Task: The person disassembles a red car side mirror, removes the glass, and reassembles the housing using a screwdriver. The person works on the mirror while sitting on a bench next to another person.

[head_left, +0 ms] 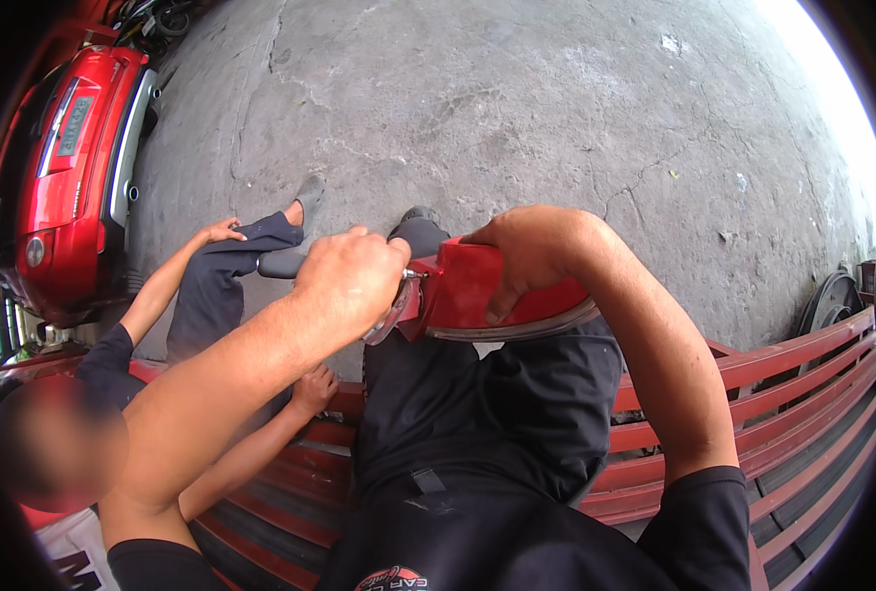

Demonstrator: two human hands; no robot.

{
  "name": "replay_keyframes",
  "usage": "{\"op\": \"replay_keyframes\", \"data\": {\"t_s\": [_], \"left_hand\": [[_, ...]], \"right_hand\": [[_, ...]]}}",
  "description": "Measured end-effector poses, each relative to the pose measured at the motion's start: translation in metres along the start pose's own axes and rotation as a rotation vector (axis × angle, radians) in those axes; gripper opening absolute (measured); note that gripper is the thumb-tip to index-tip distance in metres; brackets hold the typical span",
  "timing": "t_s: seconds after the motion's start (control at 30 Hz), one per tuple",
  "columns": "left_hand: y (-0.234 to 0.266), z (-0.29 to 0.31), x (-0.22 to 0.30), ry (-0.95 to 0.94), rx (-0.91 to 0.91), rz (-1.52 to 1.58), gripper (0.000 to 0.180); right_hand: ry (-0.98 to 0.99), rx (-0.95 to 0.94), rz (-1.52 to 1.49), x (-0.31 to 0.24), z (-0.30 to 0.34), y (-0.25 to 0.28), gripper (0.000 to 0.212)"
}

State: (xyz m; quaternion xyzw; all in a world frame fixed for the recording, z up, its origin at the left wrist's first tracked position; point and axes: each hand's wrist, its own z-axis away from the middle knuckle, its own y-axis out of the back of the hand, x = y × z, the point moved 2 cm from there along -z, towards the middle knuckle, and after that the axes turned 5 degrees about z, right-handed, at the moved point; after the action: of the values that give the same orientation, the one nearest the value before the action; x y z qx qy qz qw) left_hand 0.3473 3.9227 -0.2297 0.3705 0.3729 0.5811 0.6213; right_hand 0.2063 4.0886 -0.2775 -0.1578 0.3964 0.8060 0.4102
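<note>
My left hand (351,281) is wrapped round a hand tool with a dark grey rounded handle (280,264), which sticks out on the hand's left side. On the other side a thin metal shaft (414,275) points at a glossy red car tail light (455,295). Whether the shaft's tip touches it I cannot tell. My right hand (532,258) grips the light from above and the right, thumb on its near face. The light is held over my thighs, with a pale clear rim along its lower edge. Below my left hand, a clear part (395,313) shows at the light's left end.
I sit on a red slatted bench (783,379). Close on my left sits another person in dark trousers (206,295), one hand on a knee. A red car (73,187) stands at far left on concrete floor (438,108). A round black object (832,298) lies behind the bench's right end.
</note>
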Motion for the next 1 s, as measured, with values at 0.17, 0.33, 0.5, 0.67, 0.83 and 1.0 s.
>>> {"op": "replay_keyframes", "data": {"t_s": [0.17, 0.33, 0.5, 0.67, 0.83, 1.0], "left_hand": [[0.008, -0.004, 0.002, 0.149, -0.278, 0.054, 0.025], [0.010, 0.003, 0.012, 0.012, -0.079, 0.147, 0.025], [-0.007, -0.019, 0.015, 0.112, -0.150, 0.236, 0.025], [-0.020, -0.015, 0.020, 0.007, -0.004, 0.076, 0.022], [-0.022, -0.012, 0.031, -0.058, -0.074, -0.159, 0.018], [-0.022, -0.009, 0.016, -0.003, -0.055, 0.015, 0.021]], "right_hand": [[-0.005, 0.006, 0.003, 0.001, -0.002, -0.001, 0.095], [-0.002, -0.001, 0.021, -0.003, 0.000, 0.002, 0.095], [0.014, 0.003, 0.050, -0.001, -0.006, 0.001, 0.095], [0.018, 0.005, 0.015, 0.000, -0.002, 0.001, 0.090], [0.064, 0.048, 0.064, 0.001, -0.003, 0.001, 0.076], [0.041, 0.027, 0.050, 0.003, -0.006, -0.001, 0.076]]}}
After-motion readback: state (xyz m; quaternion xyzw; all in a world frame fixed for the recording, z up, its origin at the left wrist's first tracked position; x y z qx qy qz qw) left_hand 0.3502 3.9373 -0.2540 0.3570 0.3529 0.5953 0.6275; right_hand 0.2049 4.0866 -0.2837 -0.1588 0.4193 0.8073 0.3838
